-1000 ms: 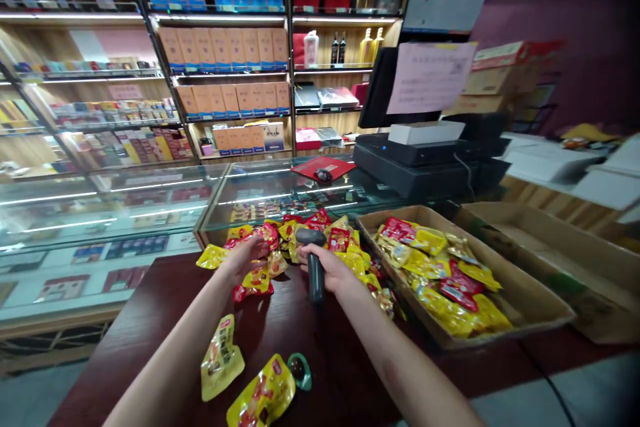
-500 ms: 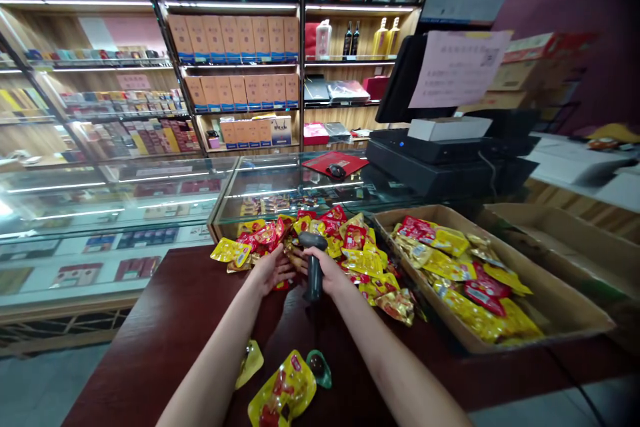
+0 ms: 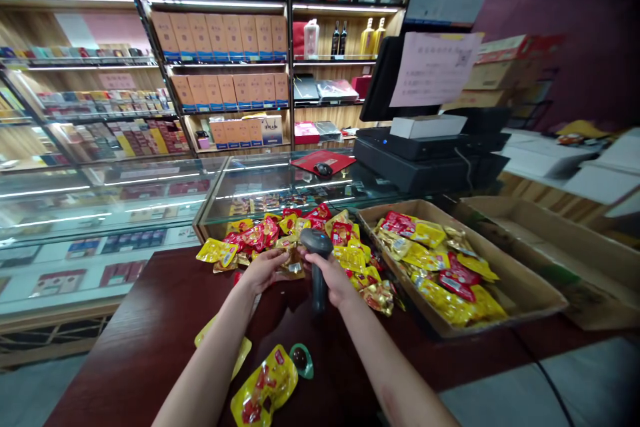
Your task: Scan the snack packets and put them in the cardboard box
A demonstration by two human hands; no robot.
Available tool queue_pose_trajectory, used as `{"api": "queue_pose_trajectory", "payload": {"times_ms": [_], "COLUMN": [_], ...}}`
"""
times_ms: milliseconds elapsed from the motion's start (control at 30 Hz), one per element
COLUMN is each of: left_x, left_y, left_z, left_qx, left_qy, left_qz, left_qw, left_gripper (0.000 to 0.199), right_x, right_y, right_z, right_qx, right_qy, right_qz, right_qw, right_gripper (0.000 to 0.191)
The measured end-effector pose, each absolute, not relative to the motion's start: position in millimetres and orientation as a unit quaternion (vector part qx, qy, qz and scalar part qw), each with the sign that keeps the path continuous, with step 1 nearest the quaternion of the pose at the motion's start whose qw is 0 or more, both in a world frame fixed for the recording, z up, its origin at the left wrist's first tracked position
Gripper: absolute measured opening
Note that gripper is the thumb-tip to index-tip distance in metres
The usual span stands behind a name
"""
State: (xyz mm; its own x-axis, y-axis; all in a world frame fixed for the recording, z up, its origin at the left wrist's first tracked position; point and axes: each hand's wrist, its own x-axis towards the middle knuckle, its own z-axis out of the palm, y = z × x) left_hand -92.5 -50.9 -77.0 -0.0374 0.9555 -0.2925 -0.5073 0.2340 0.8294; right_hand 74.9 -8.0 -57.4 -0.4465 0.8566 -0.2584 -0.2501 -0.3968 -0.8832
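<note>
My right hand is wrapped round the handle of a dark barcode scanner, whose head tilts over the snack pile. Beside it, my left hand pinches the edge of a gold snack packet, partly hidden by the fingers. Behind both hands spreads a heap of red, yellow and gold snack packets on the dark red table. Nearer to me lie a yellow packet, a small green packet and another yellow packet partly behind my left forearm.
On the right stands a cardboard box holding more snack packets, beside a second cardboard box. A glass display counter borders the table's far side. On it are a mouse and a monitor. Shelves of boxed goods line the wall.
My left hand has drawn slightly back from the heap, and the gold packet shows between the hands. The scanner stays in my right hand. The view has shifted a little to the right.
</note>
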Motion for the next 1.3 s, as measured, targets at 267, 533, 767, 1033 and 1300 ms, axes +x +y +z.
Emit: {"api": "queue_pose_trajectory", "payload": {"times_ms": [267,533,767,1033,1300], "left_x": [-91.0,-120.9,-130.4,-130.7,-141.1], "left_y": [-47.8,-24.4,-1.5,8.7,11.4], "left_z": [-68.2,-53.7,-29.0,-34.2,-36.6], "left_qx": [0.258,0.253,0.235,0.263,0.244], "left_qy": [0.509,0.570,0.608,0.631,0.607], "left_qz": [0.544,0.551,0.585,0.569,0.597], "left_qw": [0.616,0.555,0.482,0.458,0.464], "left_gripper": [0.025,0.032,0.035,0.045,0.048], "right_x": [75.7,65.5,53.7,34.3,27.9], "right_y": [-3.4,-12.1,-24.5,-20.2,-16.9], "right_z": [-53.6,-55.7,-67.7,-67.6,-68.0], "right_qx": [-0.373,-0.365,-0.388,-0.370,-0.376], "right_qy": [-0.438,-0.506,-0.539,-0.567,-0.573], "right_qz": [0.730,0.697,0.691,0.672,0.664], "right_qw": [0.369,0.354,0.284,0.301,0.299], "right_gripper": [0.027,0.018,0.008,0.015,0.014]}}
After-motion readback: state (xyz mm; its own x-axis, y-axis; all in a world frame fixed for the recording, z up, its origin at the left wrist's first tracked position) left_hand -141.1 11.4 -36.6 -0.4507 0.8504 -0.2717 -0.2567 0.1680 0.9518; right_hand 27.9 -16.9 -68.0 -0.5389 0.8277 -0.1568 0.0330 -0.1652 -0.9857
